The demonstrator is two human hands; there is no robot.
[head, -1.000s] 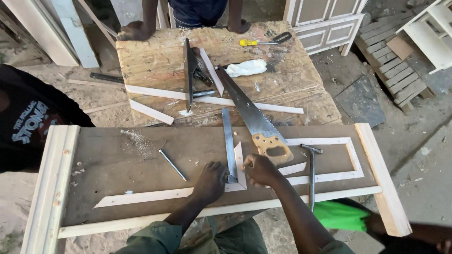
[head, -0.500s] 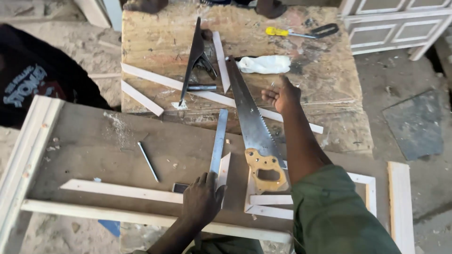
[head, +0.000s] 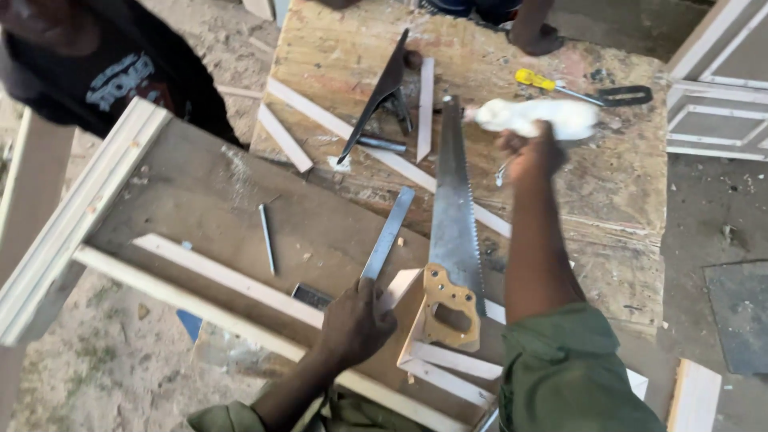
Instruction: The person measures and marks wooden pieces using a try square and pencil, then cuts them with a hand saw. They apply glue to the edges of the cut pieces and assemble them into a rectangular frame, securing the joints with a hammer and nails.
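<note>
white rag [head: 534, 117], right hand [head: 530, 155] outstretched, clamped on it; left hand [head: 354, 323] pressing metal square [head: 387, 234]

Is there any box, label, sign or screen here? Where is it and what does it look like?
No boxes, signs or screens show.
Print on a person's black shirt: top left, beside the wooden workbench; pale letters, slanted.
White crumpled bag or rag: top middle, on the plywood table, at the right hand; blurred, no label seen.
</note>
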